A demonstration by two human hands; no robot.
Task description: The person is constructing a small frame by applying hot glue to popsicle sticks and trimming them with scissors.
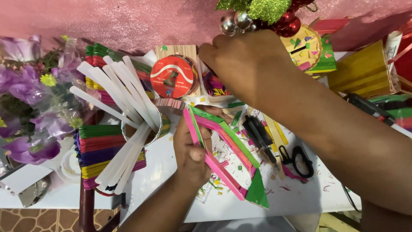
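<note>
White tabletop (300, 197), littered with coloured paper scraps, fills the lower part of the view, with a pink glittery backdrop (128, 19) behind it. Purple artificial flowers (30, 99) crowd the left edge. Beside them lie stacks of coloured craft sticks (103, 150), and above those a cup (148, 126) holds a fan of white glue sticks (116, 92). A yellow stick-built box (362, 71) sits at the far right.

Near the middle, the left hand (191, 154) is clamped on a pink and green stick frame (225, 150), thumb on top and fingers beneath, holding it tilted just above the table. The frame runs from the hand toward a green triangular corner at the lower right.

The right hand (244, 64) reaches across to the back of the table, its fingers curled down and hidden behind the knuckles, so I cannot tell whether they grip anything. It hovers just beside a red roll of tape (174, 77) and below red and silver baubles (262, 19). Black-handled scissors (296, 159) and a black tool (257, 133) lie right of the frame.
</note>
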